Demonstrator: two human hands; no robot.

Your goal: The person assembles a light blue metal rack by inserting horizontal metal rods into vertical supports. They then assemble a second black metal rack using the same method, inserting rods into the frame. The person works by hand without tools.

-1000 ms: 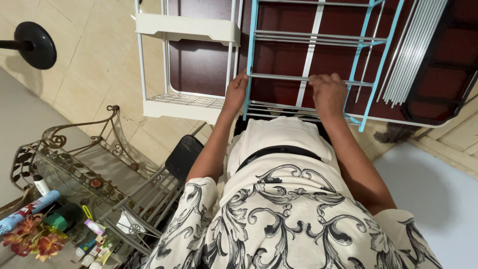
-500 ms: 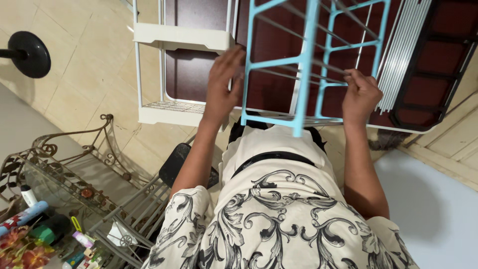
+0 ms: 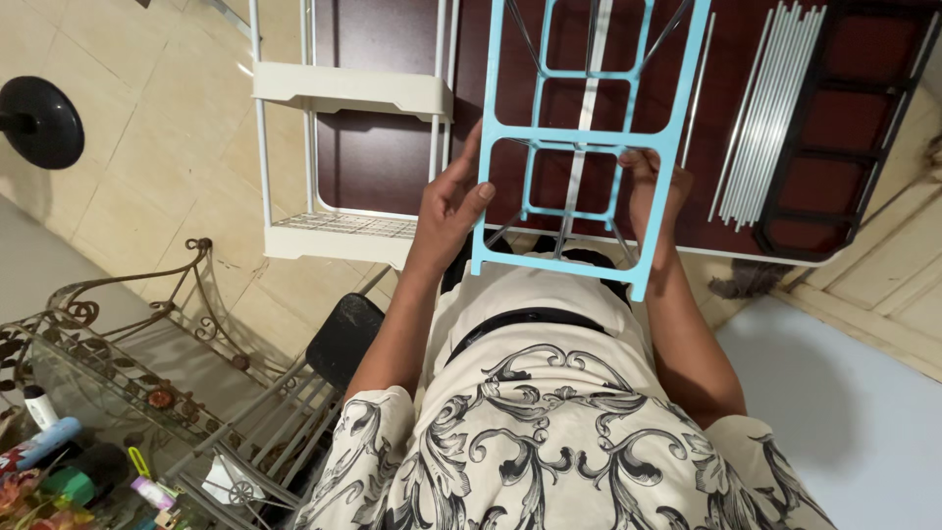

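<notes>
head cam | steep downward | close over hands [image 3: 549,196] | single view

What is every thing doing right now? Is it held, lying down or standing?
Blue plastic frame: lifted off the table, held at both side edges.
Left hand: gripping the frame's left edge.
Right hand: gripping the frame's right edge, partly hidden behind it.
Metal rods: lying side by side on the dark table.
White rack: standing by the table, shelves bare.
Black frame: lying flat on the table.
</notes>
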